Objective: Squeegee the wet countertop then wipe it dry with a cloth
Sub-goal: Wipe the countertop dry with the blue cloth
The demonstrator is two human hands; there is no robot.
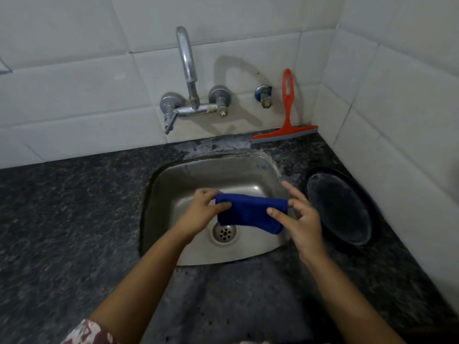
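Fingers: both hands pinch one folded cloth [250, 214] between them, above the sink [263, 170]; the left hand [201, 214] closes thumb and fingers on the cloth's left end, the right hand [301, 219] nips the right end with thumb and forefinger while its other fingers fan out loose.
Cloth: blue, doubled over into a short band, held level in the air with its lower fold hanging over the drain [224, 234]; it touches neither the basin nor the worktop [74, 219].
Squeegee: red squeegee [288, 115] at the far right, blade down on the worktop, handle leaning up against the tiled wall, well apart from both hands.
Worktop: dark speckled stone; a pale smeared patch lies at the far edge behind the sink, and a duller, spotted stretch runs along the near edge in front of it, which looks like leftover damp.
Other things: tap [186, 70] on the far wall above the sink; black round plate [340, 209] on the worktop just right of the sink.
Step in hand: judging by the parked squeegee, the squeegee pass looks finished and the drying pass is being readied, the cloth being folded or perhaps wrung.
Next move: bring the cloth down flat onto the worktop under one palm and wipe the damp stretches, working around the plate and the sink rim.
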